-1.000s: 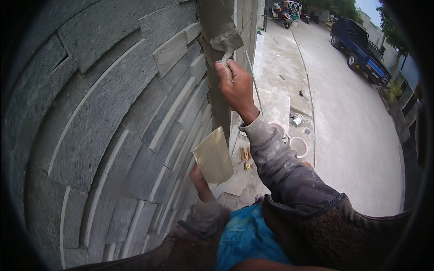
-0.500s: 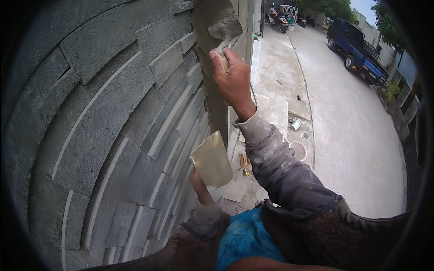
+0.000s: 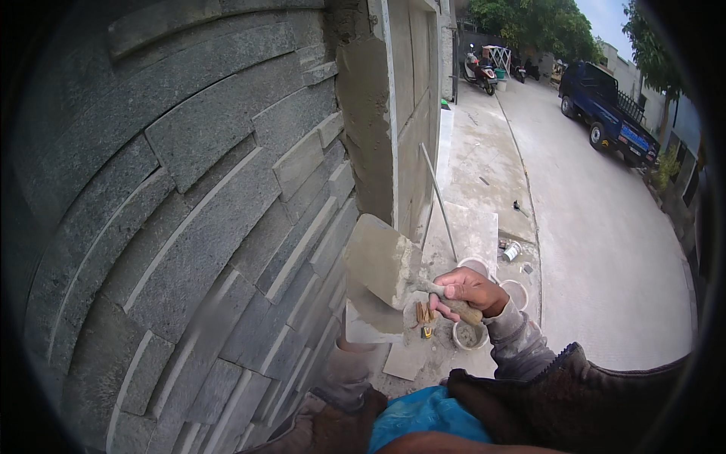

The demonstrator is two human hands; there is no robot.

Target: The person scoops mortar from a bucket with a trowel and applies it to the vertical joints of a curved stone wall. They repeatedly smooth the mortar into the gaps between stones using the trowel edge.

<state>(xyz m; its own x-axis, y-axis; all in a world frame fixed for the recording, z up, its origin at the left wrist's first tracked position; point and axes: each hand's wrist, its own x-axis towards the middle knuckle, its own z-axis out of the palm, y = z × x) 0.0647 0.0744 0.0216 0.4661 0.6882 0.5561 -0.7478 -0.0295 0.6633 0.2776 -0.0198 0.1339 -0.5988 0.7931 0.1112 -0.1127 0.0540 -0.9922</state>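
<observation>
My right hand [image 3: 478, 290] is closed round the worn wooden handle of a trowel [image 3: 380, 261], whose broad blade is smeared with mortar and points left. Just under the blade is a flat, thin board [image 3: 369, 327], partly covered by it. My left hand [image 3: 354, 348] holds that board from below; its fingers are mostly hidden and blurred. Beyond the blade stands the wall's end strip, coated in grey mortar [image 3: 367, 136]. Left of it runs the wall of stacked grey stone strips [image 3: 215, 204].
Below lie several buckets, one with a grey mix [image 3: 470, 336], plus small wooden pieces [image 3: 422, 312] and a yellow-and-black tool [image 3: 427, 332]. Thin metal rods [image 3: 439, 193] lean near the wall. A can [image 3: 512, 251] lies on the paving. A blue pickup [image 3: 609, 113] and motorbikes [image 3: 479, 74] stand farther off.
My right hand has come down from the mortared strip with the trowel, bringing its blade over the board. The view has shifted slightly, showing more of the wall's end.
</observation>
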